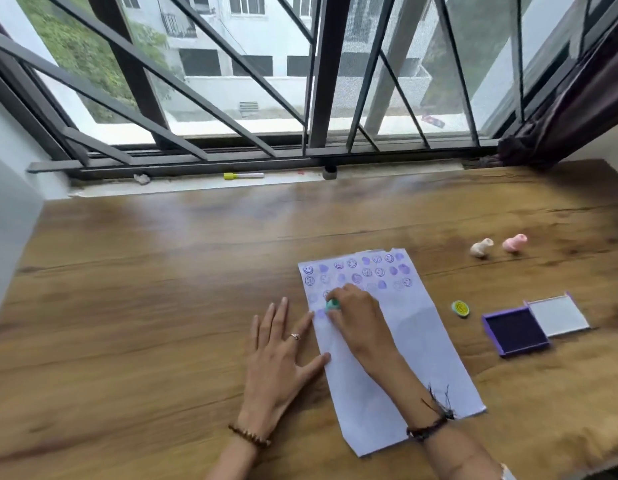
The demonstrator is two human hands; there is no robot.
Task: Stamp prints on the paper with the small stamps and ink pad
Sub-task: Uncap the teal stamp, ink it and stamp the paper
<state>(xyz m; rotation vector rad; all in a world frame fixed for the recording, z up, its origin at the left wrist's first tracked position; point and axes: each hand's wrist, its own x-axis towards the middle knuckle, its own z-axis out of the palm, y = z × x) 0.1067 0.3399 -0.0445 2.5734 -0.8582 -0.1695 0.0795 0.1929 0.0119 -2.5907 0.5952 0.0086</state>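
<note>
A white paper (418,334) lies on the wooden table, its upper part covered with rows of purple prints. My right hand (359,317) grips a small teal stamp (332,304) and holds it down on the paper near the left edge, below the printed rows. My left hand (283,348) lies flat with fingers spread, its fingertips and thumb on the paper's left edge. The purple ink pad (515,330) sits open to the right of the paper, its lid (558,317) folded back. A yellow-green stamp (460,308) lies between paper and pad.
A cream stamp (481,248) and a pink stamp (514,243) lie on the table (144,289) at the far right. A yellow-capped marker (243,175) rests on the window sill behind. A dark curtain (570,109) hangs at the right, and window bars run along the back.
</note>
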